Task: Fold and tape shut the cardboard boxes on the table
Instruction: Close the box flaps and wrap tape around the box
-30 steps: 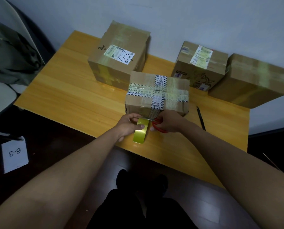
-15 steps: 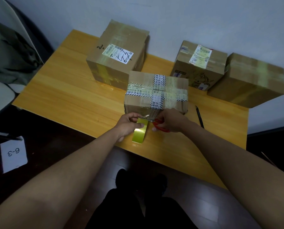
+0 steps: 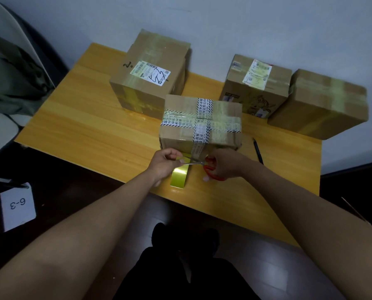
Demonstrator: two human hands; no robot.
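Currently: left hand [image 3: 164,164] grips tape roll [image 3: 180,174], right hand [image 3: 225,164] grips scissors [image 3: 199,163], blades pointing nine o'clock across the strip; box [image 3: 200,122] at twelve.

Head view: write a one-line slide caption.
Left hand holds the yellow tape roll while right hand cuts with red-handled scissors beside the taped box.
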